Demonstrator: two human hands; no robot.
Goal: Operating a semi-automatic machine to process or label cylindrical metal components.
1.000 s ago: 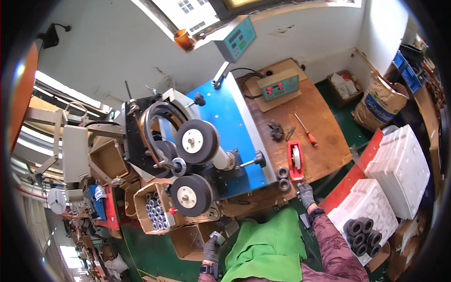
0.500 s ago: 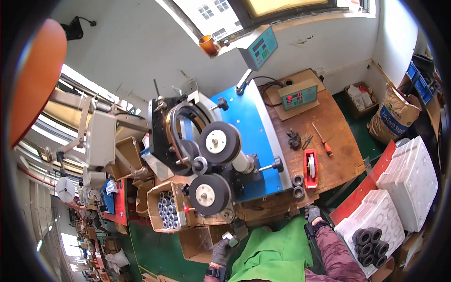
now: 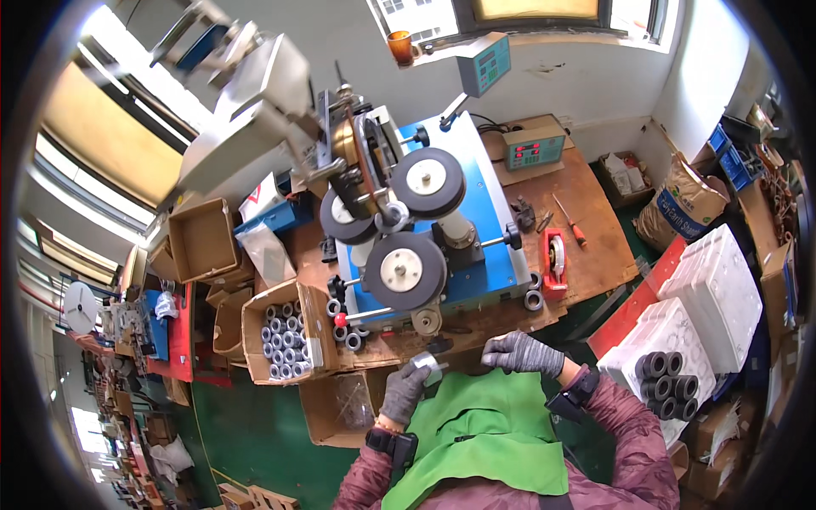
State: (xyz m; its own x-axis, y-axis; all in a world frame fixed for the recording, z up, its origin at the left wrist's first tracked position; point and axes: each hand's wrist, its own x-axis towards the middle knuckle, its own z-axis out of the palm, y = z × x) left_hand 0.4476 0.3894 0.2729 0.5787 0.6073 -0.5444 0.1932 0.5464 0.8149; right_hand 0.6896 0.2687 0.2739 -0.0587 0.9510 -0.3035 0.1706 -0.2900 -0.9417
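My left hand, in a grey knit glove, is closed on a small whitish piece in front of the bench edge; its exact kind is not clear. My right hand, also gloved, hangs to the right of that piece with its fingers curled together. Whatever it may pinch is too small to make out. Ahead of both hands stands a winding machine with three dark rollers on a blue plate. Beside its right corner lie dark rings and a red tape dispenser.
A carton of grey-ended rings stands left of the machine, with an open carton below. On the bench's right are a screwdriver and a control box. White foam trays carry stacked dark rings at right.
My right hand has come from beside the bench's right edge leftward, close to the left hand. The left hand has risen slightly, still holding the whitish piece. The whole view has shifted.
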